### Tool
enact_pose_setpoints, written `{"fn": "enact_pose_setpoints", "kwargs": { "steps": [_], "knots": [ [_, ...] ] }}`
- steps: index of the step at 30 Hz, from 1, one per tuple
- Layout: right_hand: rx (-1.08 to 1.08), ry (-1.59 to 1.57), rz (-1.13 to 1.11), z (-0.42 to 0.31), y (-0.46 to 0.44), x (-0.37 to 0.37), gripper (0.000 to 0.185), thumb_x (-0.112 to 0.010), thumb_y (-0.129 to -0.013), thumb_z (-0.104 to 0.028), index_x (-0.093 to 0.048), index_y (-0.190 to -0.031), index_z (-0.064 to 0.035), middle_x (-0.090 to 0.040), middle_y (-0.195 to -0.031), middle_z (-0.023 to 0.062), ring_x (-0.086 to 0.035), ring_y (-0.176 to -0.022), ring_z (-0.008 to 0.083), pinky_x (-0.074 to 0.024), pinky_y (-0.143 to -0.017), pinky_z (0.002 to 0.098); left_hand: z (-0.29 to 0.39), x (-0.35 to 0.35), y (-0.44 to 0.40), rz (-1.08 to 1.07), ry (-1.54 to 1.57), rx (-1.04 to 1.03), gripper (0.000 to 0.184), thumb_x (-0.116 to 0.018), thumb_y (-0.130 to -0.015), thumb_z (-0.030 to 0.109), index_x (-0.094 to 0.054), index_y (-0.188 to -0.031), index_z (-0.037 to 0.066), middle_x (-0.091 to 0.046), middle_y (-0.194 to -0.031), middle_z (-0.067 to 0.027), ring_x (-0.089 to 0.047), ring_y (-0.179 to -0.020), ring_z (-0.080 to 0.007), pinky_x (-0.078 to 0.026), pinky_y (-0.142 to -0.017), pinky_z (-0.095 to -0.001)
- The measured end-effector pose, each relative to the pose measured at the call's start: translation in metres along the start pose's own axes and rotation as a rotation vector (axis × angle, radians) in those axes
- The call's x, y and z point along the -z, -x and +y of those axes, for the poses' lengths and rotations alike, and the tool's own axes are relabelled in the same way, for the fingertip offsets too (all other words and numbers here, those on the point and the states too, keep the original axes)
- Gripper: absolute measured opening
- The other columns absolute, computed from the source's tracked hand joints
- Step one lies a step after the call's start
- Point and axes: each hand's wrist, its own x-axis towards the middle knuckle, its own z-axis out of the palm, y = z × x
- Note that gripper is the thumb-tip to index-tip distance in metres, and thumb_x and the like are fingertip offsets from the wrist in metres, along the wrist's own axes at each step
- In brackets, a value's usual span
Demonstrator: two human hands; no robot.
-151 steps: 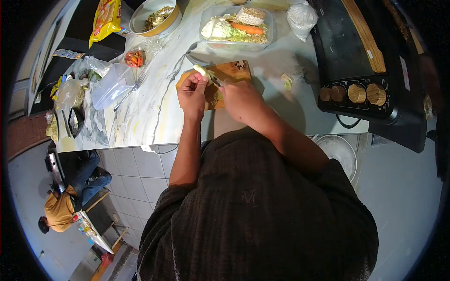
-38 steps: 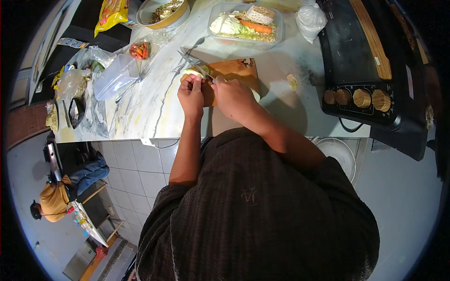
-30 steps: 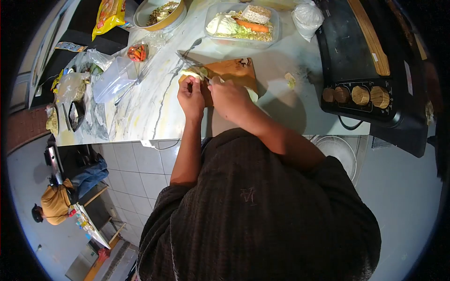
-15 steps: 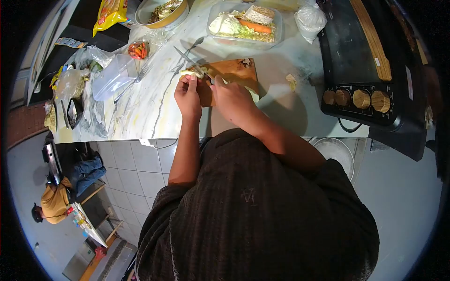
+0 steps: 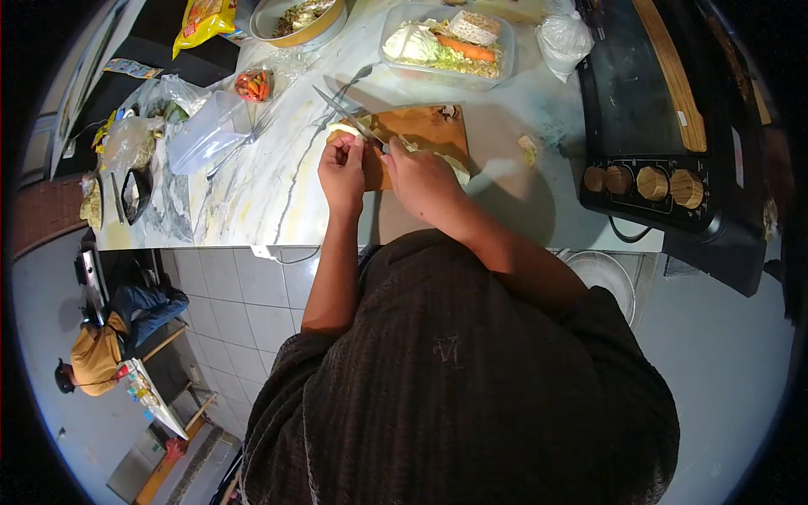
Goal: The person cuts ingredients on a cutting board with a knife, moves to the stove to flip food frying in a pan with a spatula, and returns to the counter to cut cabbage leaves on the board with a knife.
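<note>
My right hand is closed around the handle of a knife. Its blade points up and to the left, against a pale vegetable piece whose exact kind I cannot make out. That piece is pinched in the fingers of my left hand. Both hands are over the near left part of a wooden cutting board. Pale green peelings or leaves lie on the board beside my right hand, which partly hides them.
Beyond the board stands a plastic container with cabbage, a carrot and tempeh. A bowl, a bag of chillies and a clear plastic box are leftward. A black stove is right. Another person sits far left.
My left fingers have curled further around the pale piece and turned it slightly. The knife stays against it in my right hand. The whole view has shifted a little.
</note>
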Motion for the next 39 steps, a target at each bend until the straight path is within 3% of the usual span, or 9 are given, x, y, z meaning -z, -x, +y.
{"fn": "enact_pose_setpoints", "kwargs": {
  "steps": [8,15,19,27,30,32,35,39],
  "knots": [
    [0.008,-0.030,0.015,0.000,0.006,0.001,0.029,-0.052,-0.099,-0.023,-0.055,-0.110,0.0034,-0.064,-0.068,0.0244,-0.064,-0.065,0.0440,-0.0506,-0.060,0.0533,0.007,0.002,-0.002,-0.004,-0.343,-0.045,0.014,-0.064,-0.096,0.013,-0.064,-0.097,-0.001,-0.065,-0.081,-0.0021,-0.056,-0.069,-0.0078,-0.046,-0.065,-0.0230],
    [0.006,-0.026,0.002,0.001,0.004,0.000,0.025,-0.051,-0.100,-0.023,-0.055,-0.104,0.0016,-0.064,-0.069,0.0247,-0.064,-0.066,0.0445,-0.0505,-0.061,0.0536,0.015,-0.001,-0.002,0.035,-0.178,0.079,0.017,-0.064,-0.097,0.015,-0.065,-0.098,-0.002,-0.064,-0.078,-0.0021,-0.055,-0.066,-0.0079,-0.045,-0.061,-0.0237],
    [0.026,0.017,-0.008,0.001,0.004,0.002,0.027,-0.054,-0.098,-0.025,-0.055,-0.099,0.0021,-0.066,-0.071,0.0234,-0.068,-0.068,0.0431,-0.0550,-0.060,0.0515,0.018,0.000,-0.004,0.017,-0.297,0.101,0.018,-0.064,-0.097,0.016,-0.065,-0.098,-0.001,-0.066,-0.077,-0.0031,-0.057,-0.066,-0.0081,-0.045,-0.060,-0.0231],
    [0.003,0.013,-0.009,0.001,0.009,0.000,0.025,-0.050,-0.100,-0.024,-0.055,-0.102,0.0010,-0.064,-0.068,0.0231,-0.064,-0.066,0.0440,-0.0506,-0.061,0.0538,0.022,0.001,-0.001,-0.018,-0.286,0.154,0.019,-0.065,-0.095,0.017,-0.064,-0.095,-0.001,-0.068,-0.075,-0.0044,-0.061,-0.063,-0.0099,-0.047,-0.058,-0.0246],
    [-0.003,0.020,-0.043,0.002,0.010,-0.004,0.025,-0.050,-0.100,-0.024,-0.054,-0.104,0.0009,-0.064,-0.068,0.0230,-0.064,-0.066,0.0436,-0.0506,-0.061,0.0536,0.024,0.003,0.001,0.035,-0.470,0.080,0.018,-0.068,-0.093,0.016,-0.064,-0.095,-0.001,-0.070,-0.075,-0.0095,-0.065,-0.064,-0.0136,-0.050,-0.059,-0.0287],
    [-0.015,-0.002,-0.065,0.001,0.010,-0.005,0.026,-0.050,-0.100,-0.024,-0.054,-0.105,0.0008,-0.064,-0.068,0.0231,-0.065,-0.066,0.0435,-0.0506,-0.061,0.0536,0.042,0.002,0.010,0.058,-0.742,0.022,0.023,-0.069,-0.092,0.016,-0.065,-0.110,0.003,-0.072,-0.083,-0.0120,-0.069,-0.073,-0.0150,-0.053,-0.065,-0.0317],
    [-0.015,-0.021,-0.062,0.000,0.010,-0.006,0.025,-0.049,-0.100,-0.024,-0.054,-0.105,0.0001,-0.064,-0.068,0.0227,-0.065,-0.067,0.0437,-0.0506,-0.061,0.0537,0.039,0.010,0.013,0.008,-0.781,-0.101,0.028,-0.068,-0.091,0.015,-0.064,-0.117,0.008,-0.072,-0.085,-0.0132,-0.069,-0.075,-0.0156,-0.053,-0.070,-0.0313],
    [-0.037,-0.002,-0.064,-0.004,0.011,-0.002,0.025,-0.049,-0.100,-0.024,-0.054,-0.106,-0.0006,-0.065,-0.069,0.0223,-0.064,-0.067,0.0438,-0.0504,-0.062,0.0541,0.028,0.020,0.011,-0.081,-0.743,-0.113,0.033,-0.068,-0.091,0.016,-0.063,-0.123,0.010,-0.073,-0.088,-0.0125,-0.069,-0.077,-0.0161,-0.053,-0.073,-0.0308]
  ]
}}
